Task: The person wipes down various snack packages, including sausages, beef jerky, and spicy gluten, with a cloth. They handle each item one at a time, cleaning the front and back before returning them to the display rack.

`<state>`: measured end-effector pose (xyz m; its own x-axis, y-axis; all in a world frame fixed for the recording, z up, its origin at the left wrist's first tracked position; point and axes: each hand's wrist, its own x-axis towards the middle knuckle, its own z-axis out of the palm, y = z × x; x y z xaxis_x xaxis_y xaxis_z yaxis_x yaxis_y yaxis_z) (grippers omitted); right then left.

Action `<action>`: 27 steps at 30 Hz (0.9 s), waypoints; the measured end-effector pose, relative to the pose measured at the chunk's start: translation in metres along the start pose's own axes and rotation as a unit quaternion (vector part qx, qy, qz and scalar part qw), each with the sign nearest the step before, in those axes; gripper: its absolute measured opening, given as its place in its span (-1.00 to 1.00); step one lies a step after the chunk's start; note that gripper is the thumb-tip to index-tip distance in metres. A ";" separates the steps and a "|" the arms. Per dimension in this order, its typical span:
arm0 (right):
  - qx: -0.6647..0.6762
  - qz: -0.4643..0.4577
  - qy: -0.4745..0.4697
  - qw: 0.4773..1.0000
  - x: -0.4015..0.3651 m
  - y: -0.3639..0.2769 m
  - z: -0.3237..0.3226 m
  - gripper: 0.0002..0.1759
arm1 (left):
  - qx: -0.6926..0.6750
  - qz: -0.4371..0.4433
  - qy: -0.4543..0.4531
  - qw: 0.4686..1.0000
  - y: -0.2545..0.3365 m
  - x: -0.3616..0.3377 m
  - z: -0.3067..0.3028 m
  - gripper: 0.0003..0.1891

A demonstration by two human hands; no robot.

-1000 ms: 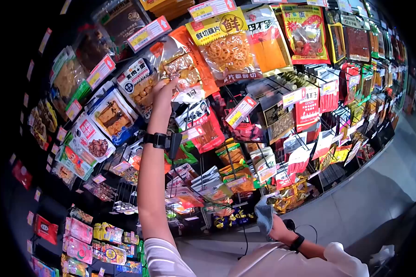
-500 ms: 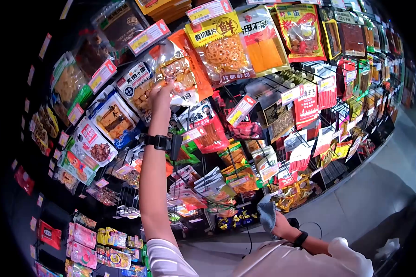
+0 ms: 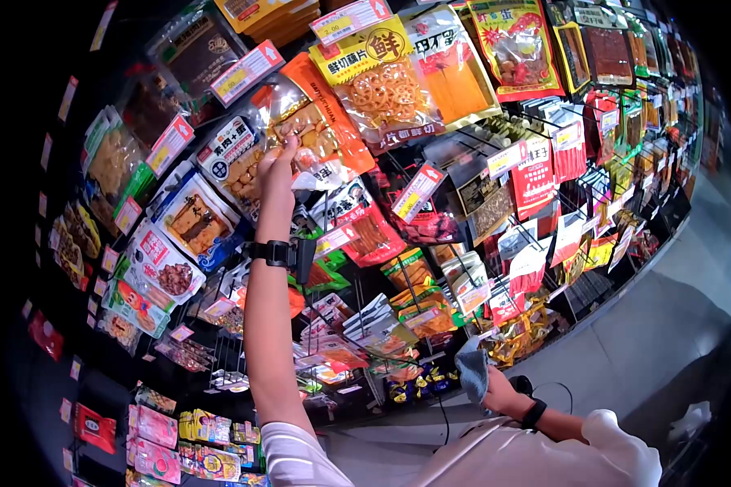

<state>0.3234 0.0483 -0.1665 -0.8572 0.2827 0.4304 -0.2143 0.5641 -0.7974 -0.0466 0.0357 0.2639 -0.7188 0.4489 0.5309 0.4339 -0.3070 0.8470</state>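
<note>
My left hand point(image 3: 278, 166) reaches up to the rack, thumb in front, and pinches the lower left side of a snack packet point(image 3: 321, 134) with an orange edge and a clear window. Its other fingers are hidden by the packet and the hand itself. Just left of it hangs a white-topped packet point(image 3: 229, 154) of brown pieces; to the right is a yellow-topped packet point(image 3: 382, 85) of sliced lotus root. Low at the right, my right hand point(image 3: 503, 396) is closed round a grey-blue cloth point(image 3: 471, 369), which hangs away from the shelves.
Price tags point(image 3: 418, 192) on hooks stick out from the rack among several rows of packets. Red bags point(image 3: 357, 227) hang below my left hand. Small pink packets point(image 3: 154, 426) are at lower left. Grey floor point(image 3: 617, 341) shows at right, and a thin black cable point(image 3: 445, 422) hangs near my body.
The view has shifted slightly, so the rack sits a little further left. My left hand stays on the orange-edged packet, which looks tilted a bit differently. The right hand still holds the cloth.
</note>
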 end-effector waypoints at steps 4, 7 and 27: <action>0.016 -0.011 0.007 1.000 0.000 -0.003 -0.004 -0.56 | 0.047 0.036 0.002 0.998 0.010 -0.003 -0.009 -0.79; 0.013 -0.002 -0.006 1.000 -0.002 -0.006 -0.006 -0.56 | 0.003 0.033 -0.005 0.999 0.018 0.003 -0.012 -0.85; 0.003 0.026 -0.008 1.000 -0.018 0.002 -0.015 -0.56 | 0.054 0.005 -0.132 0.990 0.119 -0.057 -0.039 -0.64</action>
<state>0.3455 0.0562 -0.1691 -0.8745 0.2995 0.3815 -0.1717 0.5444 -0.8211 0.0250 -0.0588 0.3341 -0.5527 0.6546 0.5157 0.5058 -0.2283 0.8319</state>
